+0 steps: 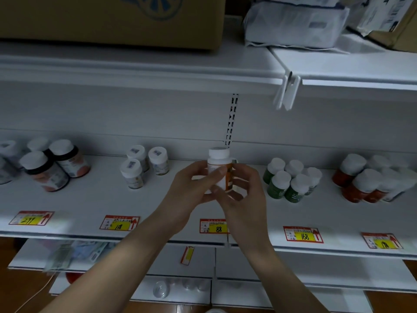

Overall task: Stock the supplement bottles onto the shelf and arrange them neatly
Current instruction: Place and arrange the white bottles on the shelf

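Observation:
A white-capped supplement bottle with an orange and white label [219, 159] stands upright in the middle of the white shelf [94, 199], above the "88" price tag [213, 225]. My left hand [191, 186] grips its left side with the thumb across the label. My right hand [242, 190] curls round its right side and base. Groups of bottles stand along the same shelf: dark ones with pink labels [52, 166], three white ones [144, 163], green ones [291, 179], and red ones [367, 179].
Red and yellow price tags run along the shelf's front edge. The shelf above carries a cardboard box [112, 19] and wrapped packages [293, 23]. Lower shelves hold flat packets [74, 254], a loose tag [187, 255] and clear jars [161, 289].

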Tool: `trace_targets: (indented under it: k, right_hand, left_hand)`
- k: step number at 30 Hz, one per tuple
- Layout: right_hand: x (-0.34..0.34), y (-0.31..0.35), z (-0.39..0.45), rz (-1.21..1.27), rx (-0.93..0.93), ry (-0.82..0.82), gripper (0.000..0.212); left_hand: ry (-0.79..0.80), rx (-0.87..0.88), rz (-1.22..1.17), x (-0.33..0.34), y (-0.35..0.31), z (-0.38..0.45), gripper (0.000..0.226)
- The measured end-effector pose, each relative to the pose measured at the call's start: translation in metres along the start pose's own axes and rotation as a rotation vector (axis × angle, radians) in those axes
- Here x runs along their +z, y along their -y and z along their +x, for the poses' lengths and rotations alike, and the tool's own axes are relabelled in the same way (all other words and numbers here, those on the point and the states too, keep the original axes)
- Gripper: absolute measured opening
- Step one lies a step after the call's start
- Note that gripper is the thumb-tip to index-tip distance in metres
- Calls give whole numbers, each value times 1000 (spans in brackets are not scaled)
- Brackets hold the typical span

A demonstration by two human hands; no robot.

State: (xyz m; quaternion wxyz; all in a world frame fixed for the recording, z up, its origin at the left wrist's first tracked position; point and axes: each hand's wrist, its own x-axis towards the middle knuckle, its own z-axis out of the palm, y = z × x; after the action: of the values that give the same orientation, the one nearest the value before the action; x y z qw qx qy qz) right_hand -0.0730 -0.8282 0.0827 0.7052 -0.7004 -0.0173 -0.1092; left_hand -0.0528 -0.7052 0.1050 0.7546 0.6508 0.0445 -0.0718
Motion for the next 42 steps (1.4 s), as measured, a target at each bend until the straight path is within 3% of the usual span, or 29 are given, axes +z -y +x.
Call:
trace_targets:
  k: [3,9,24,29,33,37,42]
  right_hand:
    - [1,1,-1,-55,-50,-11,50]
    - [-14,12,9,65,78,94,25]
    - [-23,10,-3,-104,18,187,37]
    - [-27,12,-3,11,-52,260,48]
    - [-29,13,-4,119,-118,270,51]
    - [-31,19,-7,136,-217,278,55]
    - [-30,25,-11,145,-260,268,72]
  left_hand:
    - [19,16,5,-1,-2,1,34]
    - [8,-25,-177,-5,2,-3,47]
    - [47,-39,-27,-11,0,-17,44]
    - [120,72,90,-17,-3,-22,54]
    - [170,283,216,-23,-11,-26,54]
    - [257,464,250,-26,-19,-28,56]
    - [270,567,287,-28,-26,-27,59]
